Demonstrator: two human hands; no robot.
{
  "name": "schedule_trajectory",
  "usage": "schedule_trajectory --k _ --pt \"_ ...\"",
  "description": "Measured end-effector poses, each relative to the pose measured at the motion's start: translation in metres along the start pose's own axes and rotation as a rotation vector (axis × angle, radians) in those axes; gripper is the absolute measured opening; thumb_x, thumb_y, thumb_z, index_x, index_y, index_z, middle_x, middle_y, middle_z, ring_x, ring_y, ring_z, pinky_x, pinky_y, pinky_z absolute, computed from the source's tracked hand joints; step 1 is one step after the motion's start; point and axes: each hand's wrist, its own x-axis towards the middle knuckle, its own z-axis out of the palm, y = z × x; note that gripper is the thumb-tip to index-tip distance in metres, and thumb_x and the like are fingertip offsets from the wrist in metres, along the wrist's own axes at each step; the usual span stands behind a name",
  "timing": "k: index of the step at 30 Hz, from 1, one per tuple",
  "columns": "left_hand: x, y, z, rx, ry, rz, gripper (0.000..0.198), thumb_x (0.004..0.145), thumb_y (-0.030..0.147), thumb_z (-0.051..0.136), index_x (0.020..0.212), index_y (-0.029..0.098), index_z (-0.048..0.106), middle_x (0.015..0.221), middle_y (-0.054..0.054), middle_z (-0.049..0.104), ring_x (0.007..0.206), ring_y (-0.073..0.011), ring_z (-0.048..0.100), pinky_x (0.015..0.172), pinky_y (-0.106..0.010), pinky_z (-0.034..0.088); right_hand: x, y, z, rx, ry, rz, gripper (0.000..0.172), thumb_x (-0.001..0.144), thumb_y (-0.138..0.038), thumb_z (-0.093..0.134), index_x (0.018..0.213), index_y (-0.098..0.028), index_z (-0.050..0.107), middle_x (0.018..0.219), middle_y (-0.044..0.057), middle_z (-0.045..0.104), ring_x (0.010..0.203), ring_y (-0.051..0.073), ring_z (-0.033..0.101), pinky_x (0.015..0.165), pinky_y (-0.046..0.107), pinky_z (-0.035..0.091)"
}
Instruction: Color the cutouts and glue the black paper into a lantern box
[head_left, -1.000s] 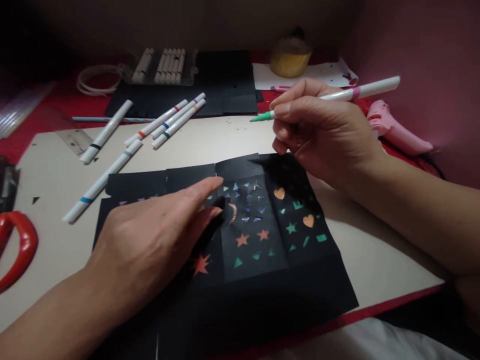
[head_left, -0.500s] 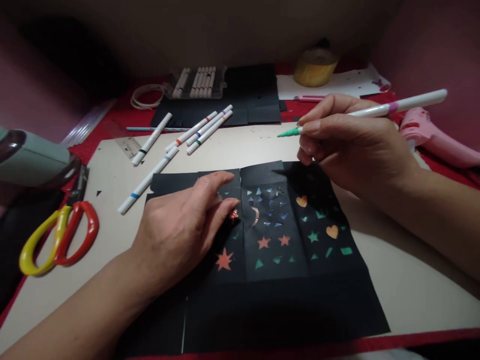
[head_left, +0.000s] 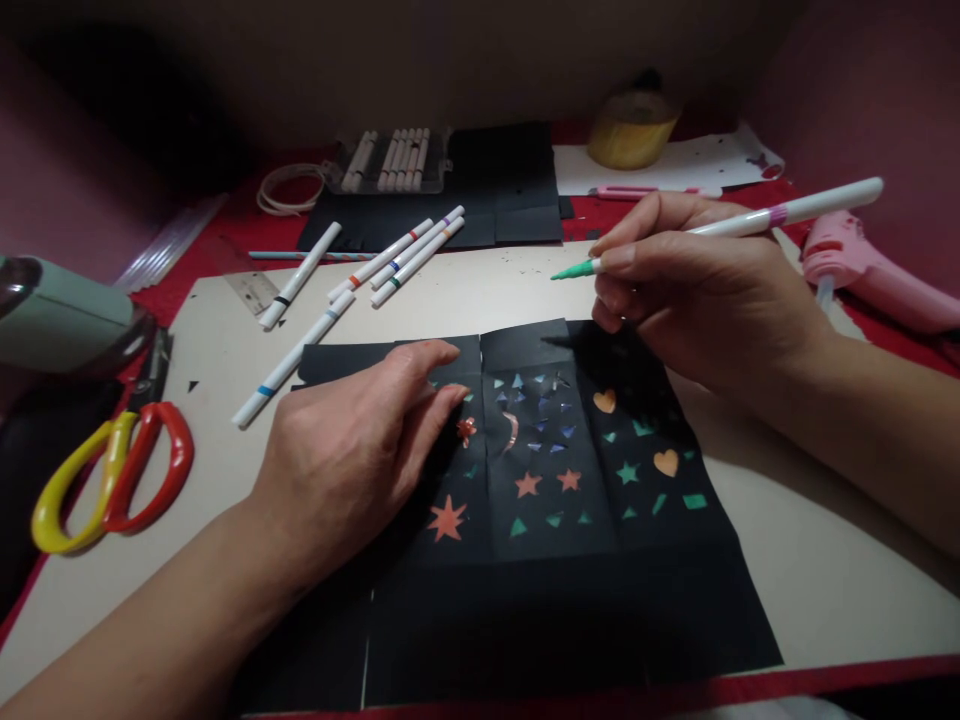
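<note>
A creased black paper sheet lies before me, dotted with coloured shapes. Among them are an orange-red star, a green star, an orange heart and several small blue and green triangles. My left hand rests on the sheet's left part, thumb and index finger apart, with nothing between them; its other fingers are tucked out of sight. Above the sheet's far right corner, my right hand grips a white marker with a purple band. Its green brush tip points left, clear of the paper.
Several capped markers lie beyond the sheet, near an open marker case. Scissors and a green bottle-like object sit at left. A tape roll, pink cutter and pink glue gun are at the far right.
My left hand has slid slightly left, uncovering more of the small red flower shape beside its thumb. The right hand and marker have barely shifted.
</note>
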Motion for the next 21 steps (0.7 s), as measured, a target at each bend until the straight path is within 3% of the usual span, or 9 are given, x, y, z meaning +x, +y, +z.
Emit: schedule_trajectory --k 4,10,17,21 --pt "0.0 0.0 -0.002 -0.004 -0.028 0.011 0.014 0.101 0.021 0.055 0.114 0.018 0.059 0.088 0.0 0.076 0.077 -0.0119 0.074 0.068 -0.021 0.055 0.001 0.001 -0.002 0.007 0.001 0.001 0.02 0.071 -0.001 0.066 0.059 -0.017 0.062 0.055 -0.003 0.057 0.046 0.009 0.049 0.049 0.029 0.035" --pt "0.001 0.001 -0.002 -0.005 -0.052 0.013 0.011 0.102 0.024 0.054 0.111 0.021 0.06 0.086 0.001 0.076 0.074 -0.0132 0.073 0.066 -0.023 0.054 -0.003 0.001 0.002 -0.017 -0.026 0.017 0.022 0.072 -0.002 0.066 0.058 -0.018 0.06 0.055 -0.002 0.056 0.048 0.009 0.048 0.048 0.027 0.037" --pt "0.001 0.002 -0.002 -0.05 -0.108 0.101 0.016 0.101 0.023 0.054 0.091 0.022 0.066 0.074 0.001 0.071 0.061 -0.0135 0.065 0.053 -0.027 0.044 -0.014 0.005 0.002 -0.288 -0.294 0.052 0.012 0.079 -0.015 0.074 0.07 -0.021 0.069 0.061 -0.002 0.064 0.054 0.011 0.056 0.048 0.024 0.042" --pt "0.0 0.001 0.001 -0.074 -0.145 0.12 0.017 0.1 0.021 0.055 0.096 0.02 0.071 0.066 0.002 0.062 0.055 -0.0126 0.057 0.051 -0.027 0.039 -0.018 0.006 0.006 -0.473 -0.333 0.06 0.012 0.079 -0.018 0.075 0.07 -0.021 0.068 0.058 -0.003 0.062 0.046 0.009 0.05 0.038 0.023 0.032"
